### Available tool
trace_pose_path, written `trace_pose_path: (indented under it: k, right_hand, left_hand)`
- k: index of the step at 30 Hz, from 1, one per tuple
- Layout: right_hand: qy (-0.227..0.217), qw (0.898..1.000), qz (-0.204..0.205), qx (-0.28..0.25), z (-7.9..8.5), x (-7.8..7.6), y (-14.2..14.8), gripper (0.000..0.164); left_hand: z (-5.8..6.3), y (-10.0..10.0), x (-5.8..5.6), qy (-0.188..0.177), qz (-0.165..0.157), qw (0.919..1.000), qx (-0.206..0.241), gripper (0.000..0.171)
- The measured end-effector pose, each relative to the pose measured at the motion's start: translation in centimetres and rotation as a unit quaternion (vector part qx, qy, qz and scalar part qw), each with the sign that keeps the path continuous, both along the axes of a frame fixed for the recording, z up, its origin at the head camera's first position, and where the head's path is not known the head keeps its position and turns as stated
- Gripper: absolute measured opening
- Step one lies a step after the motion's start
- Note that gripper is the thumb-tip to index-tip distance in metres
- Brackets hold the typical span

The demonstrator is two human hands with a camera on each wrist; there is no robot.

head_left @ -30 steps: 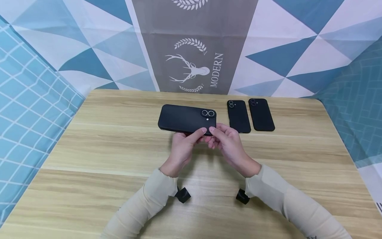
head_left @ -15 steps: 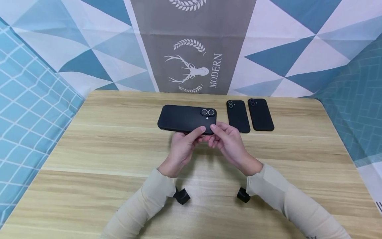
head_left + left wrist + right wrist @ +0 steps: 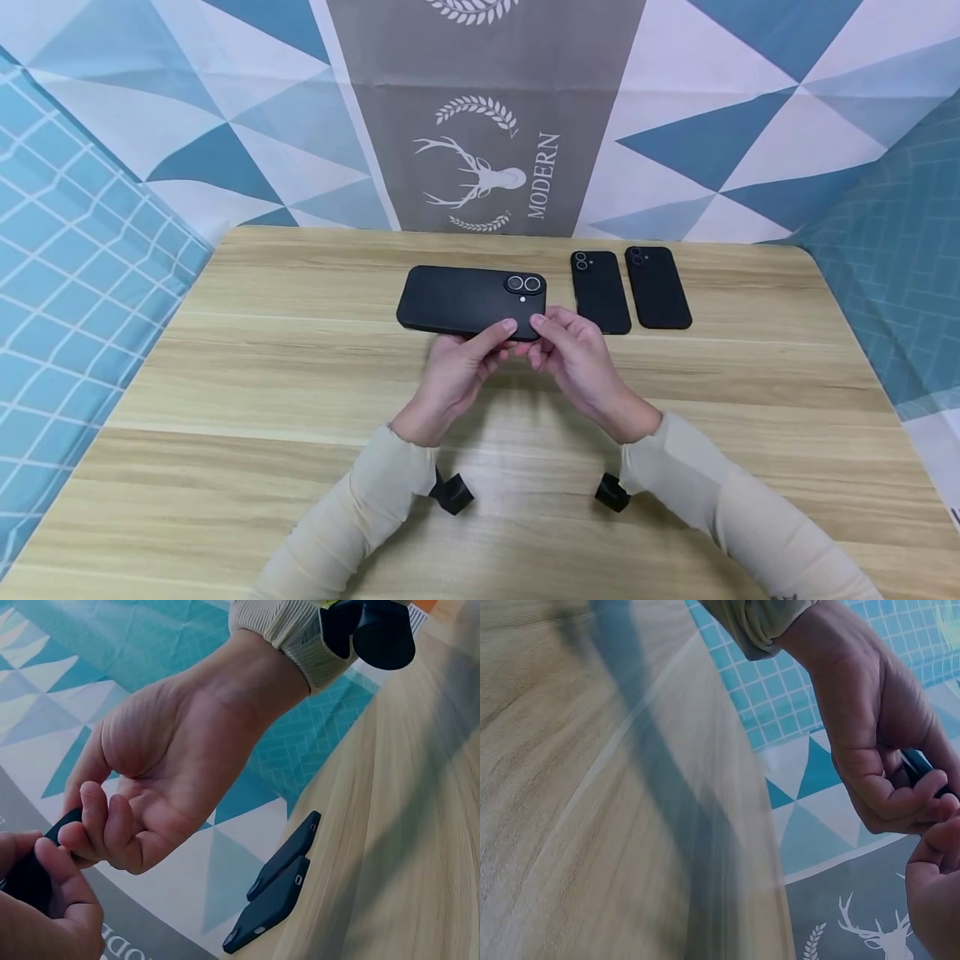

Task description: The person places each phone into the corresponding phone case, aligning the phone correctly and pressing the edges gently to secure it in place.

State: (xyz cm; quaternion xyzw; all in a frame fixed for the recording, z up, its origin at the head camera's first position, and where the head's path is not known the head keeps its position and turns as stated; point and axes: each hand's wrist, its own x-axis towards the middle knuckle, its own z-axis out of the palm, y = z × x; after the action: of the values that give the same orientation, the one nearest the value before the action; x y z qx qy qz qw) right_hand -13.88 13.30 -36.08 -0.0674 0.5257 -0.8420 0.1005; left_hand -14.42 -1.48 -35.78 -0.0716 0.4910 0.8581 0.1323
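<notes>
A black smartphone (image 3: 457, 298) is held sideways above the table, its back with two camera lenses facing up in the head view. Its near edge, at the camera end, is pinched by both hands. My left hand (image 3: 454, 373) has its thumb on the back and fingers underneath. Close beside it, the right hand (image 3: 587, 367) grips the corner between thumb and fingers. In the left wrist view the right hand (image 3: 180, 757) shows palm side, its fingers curled at the dark phone end (image 3: 67, 821). The right wrist view shows the left hand (image 3: 877, 727) curled at the phone edge.
Two more black phones, one nearer (image 3: 602, 292) and one farther right (image 3: 658, 287), lie side by side at the back right of the wooden table (image 3: 262, 375). Behind the table hangs a patterned cloth (image 3: 495, 108). Black wrist cameras (image 3: 454, 494) hang below both sleeves.
The right thumb has shifted slightly right along the phone's corner, and the left forearm slightly left. Both hands keep their hold on the phone.
</notes>
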Motion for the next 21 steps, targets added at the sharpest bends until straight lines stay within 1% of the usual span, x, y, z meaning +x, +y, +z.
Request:
trace_pose_path:
  k: [3,5,9,12,16,21]
  right_hand:
    - [-0.006,1.0,-0.01,-0.011,0.0,0.0,0.0,0.019]
    - [-0.009,1.0,-0.016,-0.017,0.0,0.0,0.1,0.018]
    - [-0.017,0.999,-0.03,-0.02,0.2,-0.1,0.7,0.015]
    - [-0.022,0.999,-0.036,-0.019,0.3,-0.2,1.1,0.016]
    - [-0.024,0.999,-0.038,-0.016,0.3,-0.3,1.3,0.018]
    - [-0.026,0.999,-0.04,-0.019,0.4,-0.5,1.2,0.021]
  left_hand:
    - [0.0,-0.1,0.0,0.01,-0.018,0.9998,0.0,0.007]
    - [0.0,-0.3,0.0,0.012,-0.023,0.9997,-0.002,0.005]
    - [0.1,-1.3,0.0,0.01,0.0,1.0,0.0,0.002]
    - [0.3,-2.0,0.0,0.003,0.021,0.9998,0.004,0.009]
    - [0.3,-2.2,0.1,-0.006,0.03,0.9995,0.002,0.018]
    - [0.4,-1.9,0.0,-0.002,0.035,0.9993,0.009,0.02]
